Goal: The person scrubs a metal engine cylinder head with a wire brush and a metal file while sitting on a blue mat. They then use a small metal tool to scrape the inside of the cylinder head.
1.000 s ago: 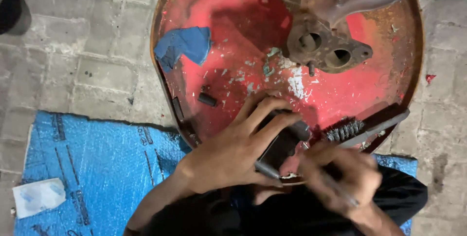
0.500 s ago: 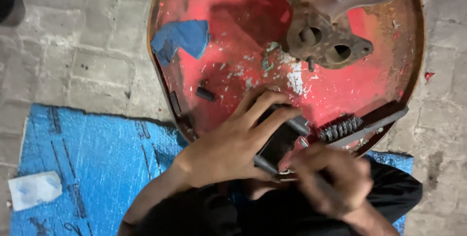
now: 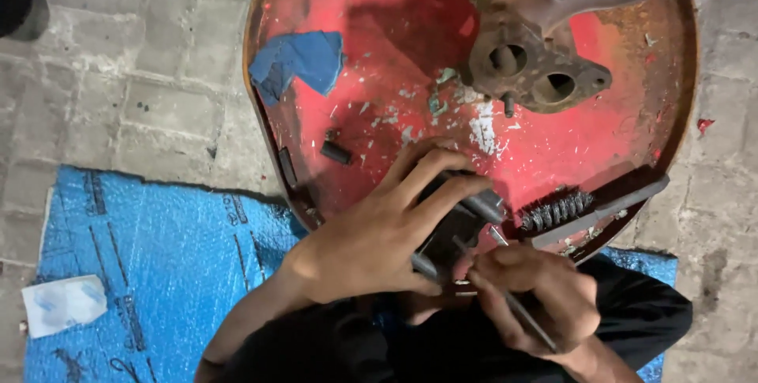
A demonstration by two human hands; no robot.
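Hands meet at the near edge of the red tray [image 3: 600,154], where we see the left hand [image 3: 371,241] wrapped over a dark metal part [image 3: 462,221], fingers [image 3: 442,174] curled across its top and thumb under it. The right hand [image 3: 537,304] is closed around a thin metal tool [image 3: 513,304], its tip touching that part. Just right of the part, a wire brush [image 3: 588,209] lies along the tray's near right rim. A rusty flange [image 3: 533,71] sits at the far side, a blue rag [image 3: 300,63] near the left edge, a small black piece [image 3: 335,152] between rag and hands. A blue sheet [image 3: 150,257] covers the paving below.
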